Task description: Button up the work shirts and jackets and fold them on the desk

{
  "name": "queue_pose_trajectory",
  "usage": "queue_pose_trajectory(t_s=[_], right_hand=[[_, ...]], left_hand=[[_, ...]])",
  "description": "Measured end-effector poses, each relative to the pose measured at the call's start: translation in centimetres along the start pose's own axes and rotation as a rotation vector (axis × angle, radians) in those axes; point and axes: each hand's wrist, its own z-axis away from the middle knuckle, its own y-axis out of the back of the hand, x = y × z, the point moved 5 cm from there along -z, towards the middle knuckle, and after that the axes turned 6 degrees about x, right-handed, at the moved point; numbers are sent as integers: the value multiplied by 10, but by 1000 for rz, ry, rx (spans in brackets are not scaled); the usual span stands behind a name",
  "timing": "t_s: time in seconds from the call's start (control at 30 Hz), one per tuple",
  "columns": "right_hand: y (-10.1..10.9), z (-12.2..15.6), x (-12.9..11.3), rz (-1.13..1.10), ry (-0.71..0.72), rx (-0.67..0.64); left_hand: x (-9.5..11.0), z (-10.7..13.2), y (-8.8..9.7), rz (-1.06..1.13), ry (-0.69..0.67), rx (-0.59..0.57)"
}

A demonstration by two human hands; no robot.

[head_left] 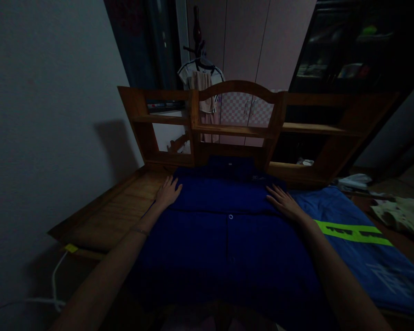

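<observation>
A dark blue buttoned shirt (200, 234) lies spread out in front of me, its collar at the far end and its lower part towards my body. A crosswise fold or edge runs over it just above a pale button. My left hand (168, 191) rests on the shirt's upper left edge with fingers outstretched. On the upper right edge, my right hand (283, 201) lies flat with its fingers apart. Neither hand grips the cloth. The shirt's lower end fades into shadow.
Behind the shirt stands a wooden shelf unit (234, 132). A blue cloth (352, 248) with a yellow-green stripe lies at the right. Bare wooden boards (120, 207) show at the left, beside a white cable (54, 280). Clothes on a hanger (203, 76) hang behind the shelves.
</observation>
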Motion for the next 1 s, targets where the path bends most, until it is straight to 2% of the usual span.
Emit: queue_pose_trajectory(t_s=[0.1,0.2,0.3,0.4,0.5,0.6,0.63,0.7,0.77,0.83,0.9,1.0], right_hand=[[0,1,2,-15,-8,4],[4,3,-1,-5,-2,61],[17,2,-10,37,4,184],[36,-4,-38,63,2,297],[48,-9,-92,73,131,364],[35,-7,-145,106,327,265],[26,-5,-154,127,357,214],[7,-1,-154,165,341,115],[-9,4,-134,176,263,15],[-15,8,-104,169,182,-57],[-12,9,-76,168,135,-89],[-1,6,-45,181,91,-101]], left_hand=[[-5,9,10,-57,-80,18],[-12,18,29,-139,-14,110],[3,25,48,-174,-1,213],[47,29,55,-94,-64,187],[112,36,46,19,-159,75],[179,49,26,89,-329,-76],[196,54,19,103,-372,-125],[218,63,6,122,-433,-201],[221,67,-4,136,-477,-256],[209,63,-11,142,-488,-294],[185,51,-15,121,-444,-319],[142,27,-19,45,-294,-307]])
